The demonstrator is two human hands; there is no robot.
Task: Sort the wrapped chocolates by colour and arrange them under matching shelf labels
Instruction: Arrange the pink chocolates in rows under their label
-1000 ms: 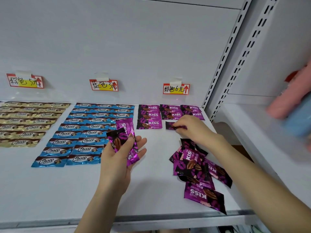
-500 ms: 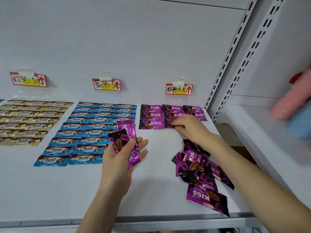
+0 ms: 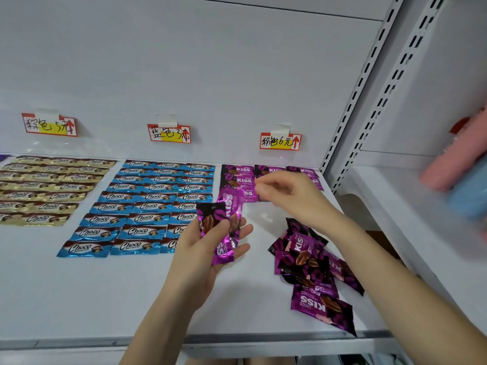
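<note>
The left hand (image 3: 205, 248), at centre frame, is raised palm-up above the shelf (image 3: 79, 299), its forearm rising from the bottom edge. Its thumb presses a small fan of purple chocolates (image 3: 221, 227) against the fingers, so the hand is clamped on them, the wrappers standing nearly upright.

The right hand (image 3: 284, 192) reaches in from the lower right, forearm stretched diagonally over the loose purple pile (image 3: 313, 270) in the lower right of the frame. Its fingers are curled together, tips pinched near the front edge of the purple rows (image 3: 238, 177); whether they pinch a wrapper I cannot tell.

The purple rows lie under the right-hand label (image 3: 280, 141), the blue rows (image 3: 147, 206) under the middle label (image 3: 168, 133), and the gold rows (image 3: 44, 188) under the left label (image 3: 48, 125).

Compared with half a second ago, the right hand has lifted off the shelf and drawn slightly back toward the left hand, leaving the chocolate it was pressing in the row. The left hand has barely moved, and the loose pile is unchanged.
</note>
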